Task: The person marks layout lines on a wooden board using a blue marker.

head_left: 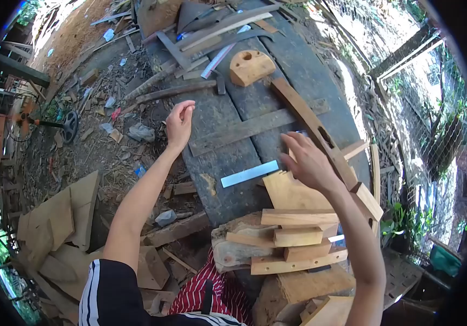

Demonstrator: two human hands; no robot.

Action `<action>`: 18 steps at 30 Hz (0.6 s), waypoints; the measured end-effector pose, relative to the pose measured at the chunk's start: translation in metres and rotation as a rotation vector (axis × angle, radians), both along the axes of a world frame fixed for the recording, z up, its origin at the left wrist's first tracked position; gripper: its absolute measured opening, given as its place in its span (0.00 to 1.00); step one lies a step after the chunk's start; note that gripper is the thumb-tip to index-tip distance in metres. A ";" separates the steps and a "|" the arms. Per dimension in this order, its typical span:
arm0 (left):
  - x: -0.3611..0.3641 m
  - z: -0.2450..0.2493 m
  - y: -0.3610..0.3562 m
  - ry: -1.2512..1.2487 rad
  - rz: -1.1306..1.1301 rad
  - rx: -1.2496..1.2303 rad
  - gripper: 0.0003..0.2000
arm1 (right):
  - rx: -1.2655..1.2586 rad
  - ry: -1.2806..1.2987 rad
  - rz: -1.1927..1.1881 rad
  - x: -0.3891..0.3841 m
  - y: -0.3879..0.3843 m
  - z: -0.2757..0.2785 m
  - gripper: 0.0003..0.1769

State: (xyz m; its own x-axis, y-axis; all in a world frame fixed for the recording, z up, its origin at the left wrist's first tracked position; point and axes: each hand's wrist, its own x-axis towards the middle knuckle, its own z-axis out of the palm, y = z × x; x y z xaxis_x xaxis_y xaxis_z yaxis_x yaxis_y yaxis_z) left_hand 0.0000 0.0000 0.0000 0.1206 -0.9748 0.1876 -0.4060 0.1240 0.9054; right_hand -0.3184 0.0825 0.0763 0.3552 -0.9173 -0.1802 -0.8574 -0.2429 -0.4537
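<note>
My left hand (180, 125) is raised near the bench's left edge, thumb and fingers pressed together; whatever they might hold is too small to make out. Over the right part of the bench, my right hand (308, 160) has its fingers bent downward, and what lies under them is hidden. A long dark wooden bar with a slot (304, 117) runs beside my right hand. Between the hands a pale blue metal strip (250, 174) rests on the dark bench (212, 117). A light wooden board (293, 194) lies just below my right hand.
Stacked wooden blocks (298, 237) stand at the near end of the bench. Farther up are a rounded block with holes (251, 67), a metal square (174, 50) and a long flat plank (244, 129). Wood boards (60, 212) and scraps cover the ground at the left.
</note>
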 end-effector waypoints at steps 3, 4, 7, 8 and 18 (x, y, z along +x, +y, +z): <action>0.045 0.025 -0.091 -0.129 0.029 -0.082 0.09 | 0.049 -0.002 -0.191 0.095 -0.067 -0.054 0.32; 0.046 0.017 -0.127 -0.235 0.025 -0.170 0.09 | -0.034 0.136 -0.231 0.110 -0.084 -0.080 0.35; 0.044 -0.011 -0.235 -0.500 0.071 -0.401 0.12 | -0.087 0.327 -0.321 0.110 -0.113 -0.111 0.46; 0.048 -0.013 -0.263 -0.504 0.070 -0.399 0.12 | -0.117 0.357 -0.324 0.110 -0.111 -0.106 0.47; 0.096 -0.030 -0.404 -0.894 -0.023 0.072 0.11 | -0.225 0.274 -0.360 0.107 -0.110 -0.101 0.48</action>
State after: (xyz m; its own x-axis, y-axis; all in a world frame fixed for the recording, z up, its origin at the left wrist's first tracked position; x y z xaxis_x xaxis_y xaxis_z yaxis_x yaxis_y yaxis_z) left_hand 0.0957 -0.4042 -0.0304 -0.0612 -0.9883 0.1397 -0.9614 0.0960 0.2579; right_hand -0.2109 -0.0271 -0.0249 -0.0236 -0.9997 -0.0066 -0.9850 0.0244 -0.1709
